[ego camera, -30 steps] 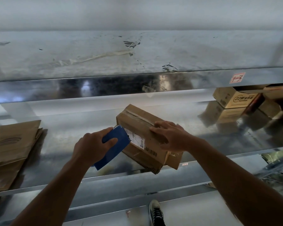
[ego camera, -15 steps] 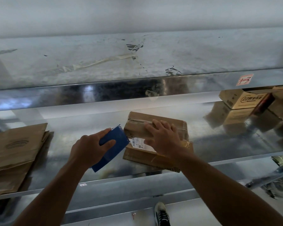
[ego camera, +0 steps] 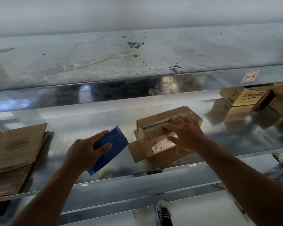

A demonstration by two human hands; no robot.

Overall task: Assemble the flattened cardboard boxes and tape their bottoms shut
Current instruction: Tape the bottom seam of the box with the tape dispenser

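A small brown cardboard box [ego camera: 153, 128] stands on the shiny metal shelf [ego camera: 88, 128], taped bottom facing up, its open flaps spread flat beneath it. A white shipping label [ego camera: 162, 145] shows on its near side. My right hand [ego camera: 185, 132] lies over the box's top near edge, fingers spread across the tape seam and thumb down on the label side. My left hand [ego camera: 85, 152] grips a blue tape dispenser [ego camera: 111, 147], held a little left of the box and clear of it.
A stack of flattened brown cardboard [ego camera: 15, 154] lies at the shelf's left end. Printed cartons [ego camera: 242, 97] sit at the back right under a shelf beam with a pink label [ego camera: 250, 76]. A black sneaker [ego camera: 163, 212] shows on the floor below.
The box has been turned and set down square on its flaps, further right. My left hand with the dispenser has pulled away from the box. My right hand stayed on top.
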